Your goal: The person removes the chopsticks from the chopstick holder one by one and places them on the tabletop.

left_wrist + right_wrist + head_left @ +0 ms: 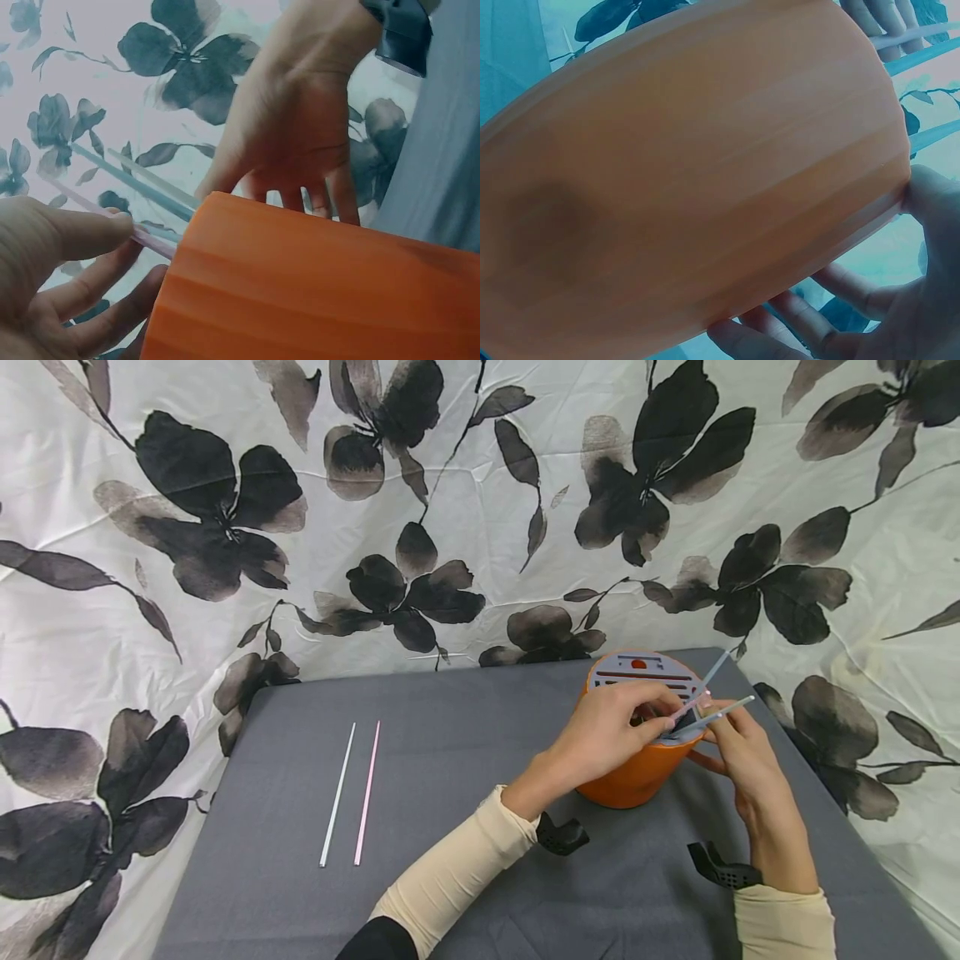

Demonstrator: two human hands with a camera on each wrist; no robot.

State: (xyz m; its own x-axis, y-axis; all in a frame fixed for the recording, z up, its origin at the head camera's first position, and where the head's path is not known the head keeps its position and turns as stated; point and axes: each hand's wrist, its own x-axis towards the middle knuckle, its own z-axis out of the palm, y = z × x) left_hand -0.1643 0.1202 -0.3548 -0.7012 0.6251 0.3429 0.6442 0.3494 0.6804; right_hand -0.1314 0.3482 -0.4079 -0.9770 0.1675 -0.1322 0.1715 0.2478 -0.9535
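Note:
An orange container (630, 783) with a grey slotted top (611, 667) stands near the right end of the table. My left hand (600, 727) reaches over its near side and pinches a thin pink straw (156, 244) between thumb and fingers, low by the rim. My right hand (753, 768) holds the container's right side; in the right wrist view its thumb lies at the rim and its fingers (810, 319) bend against the wall. A bluish straw (717, 668) and a paler straw (731, 708) slant out of the top. The straws' lower ends are hidden.
On the left of the grey table (285, 777) lie a white straw (337, 797) and a pink straw (367, 793), roughly side by side. A white cloth with dark flowers (487, 510) hangs behind the table and along its sides.

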